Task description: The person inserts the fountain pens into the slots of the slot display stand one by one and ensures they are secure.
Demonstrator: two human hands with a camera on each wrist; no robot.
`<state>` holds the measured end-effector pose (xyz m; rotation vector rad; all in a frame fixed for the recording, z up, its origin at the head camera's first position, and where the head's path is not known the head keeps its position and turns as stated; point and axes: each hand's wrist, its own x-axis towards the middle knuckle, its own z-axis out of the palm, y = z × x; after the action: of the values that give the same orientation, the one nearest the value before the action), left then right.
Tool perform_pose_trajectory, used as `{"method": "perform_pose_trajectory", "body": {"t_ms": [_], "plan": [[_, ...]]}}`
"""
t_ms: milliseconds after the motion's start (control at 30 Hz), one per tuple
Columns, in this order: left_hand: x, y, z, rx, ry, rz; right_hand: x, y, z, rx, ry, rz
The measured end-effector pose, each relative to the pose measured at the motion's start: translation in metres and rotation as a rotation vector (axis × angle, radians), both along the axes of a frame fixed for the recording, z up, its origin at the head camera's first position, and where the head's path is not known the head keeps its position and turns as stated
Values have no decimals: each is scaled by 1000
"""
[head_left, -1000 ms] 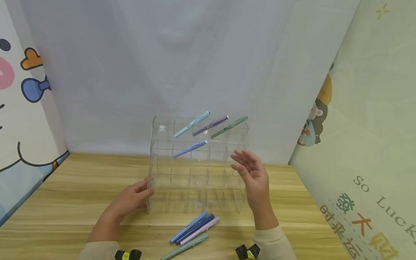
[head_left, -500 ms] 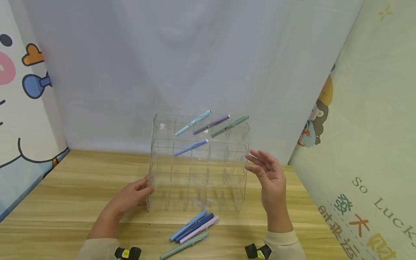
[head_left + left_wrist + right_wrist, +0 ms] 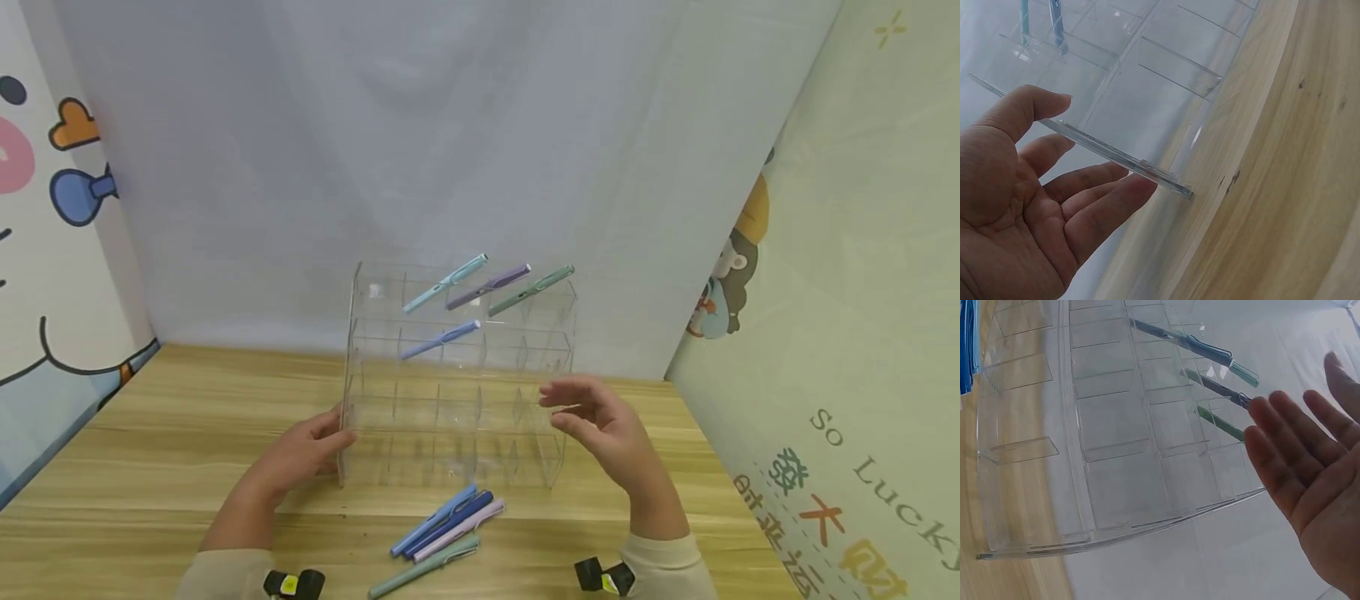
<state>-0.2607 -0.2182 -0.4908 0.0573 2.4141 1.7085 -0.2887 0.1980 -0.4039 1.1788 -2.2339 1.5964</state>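
A clear acrylic pen rack [image 3: 459,412] with several tiers stands on the table. My left hand [image 3: 303,447] grips its left side panel, thumb on one face and fingers on the other, as the left wrist view shows at the panel's edge [image 3: 1116,155]. Holding nothing, my right hand [image 3: 611,429] hovers by the rack's right side, fingers loosely bent. On the top tier lie a light blue pen [image 3: 446,283], a purple pen [image 3: 488,287] and a green pen [image 3: 531,290]. One tier lower rests a periwinkle pen [image 3: 441,340].
In front of the rack, a blue pen [image 3: 432,521], a navy pen [image 3: 450,526] and a lilac pen [image 3: 459,531] lie side by side on the wooden table [image 3: 187,425]. A sage green pen [image 3: 423,567] lies nearer me. A pale curtain [image 3: 480,150] hangs behind.
My right hand first moved right, away from the rack, then came back left and lower with its fingers more bent. The left hand keeps its grip on the rack; the pens have not moved.
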Motion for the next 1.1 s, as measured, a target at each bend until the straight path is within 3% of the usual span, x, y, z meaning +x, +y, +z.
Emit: {"method": "perform_pose_trajectory", "body": {"t_ms": [100, 300, 433, 667, 1100], "plan": [[1, 0, 2, -1, -2, 0, 3, -5, -1, 203, -57, 15], [1, 0, 2, 6, -2, -2, 6, -22, -9, 539, -270, 37], [2, 1, 3, 5, -6, -2, 5, -34, -19, 692, -294, 7], [1, 0, 2, 7, -7, -4, 4, -46, -37, 817, -304, 15], [1, 0, 1, 9, -11, -5, 13, -68, -51, 959, -136, -71]]}}
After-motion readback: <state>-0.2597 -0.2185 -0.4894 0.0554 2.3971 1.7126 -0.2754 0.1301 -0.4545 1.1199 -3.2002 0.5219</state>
